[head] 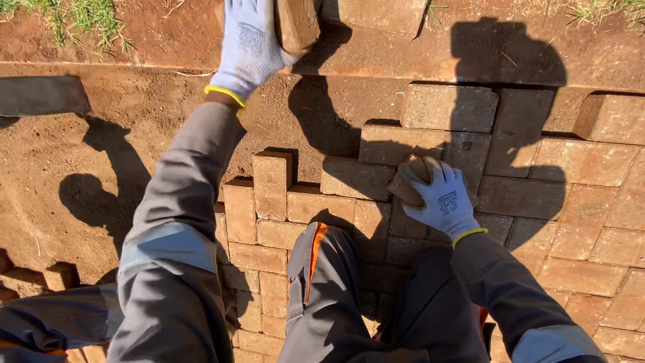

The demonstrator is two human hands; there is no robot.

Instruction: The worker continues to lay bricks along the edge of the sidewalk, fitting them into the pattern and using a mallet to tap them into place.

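My left hand (247, 44), in a white glove with a yellow cuff, reaches far forward and grips a reddish paving brick (297, 23) at the top of the view, beside another loose brick (379, 15). My right hand (442, 196), gloved the same way, rests on a brick (408, 181) that sits tilted on the laid paving, fingers curled over its edge. Between my arms, my knee in grey trousers with an orange stripe (322, 269) rests on the laid bricks.
Laid brick paving (578, 222) fills the right and lower part in a herringbone pattern. Bare levelled red sand (101, 154) lies to the left. Loose bricks (449, 107) sit along the far edge. A raised soil border with grass (80, 20) runs across the top.
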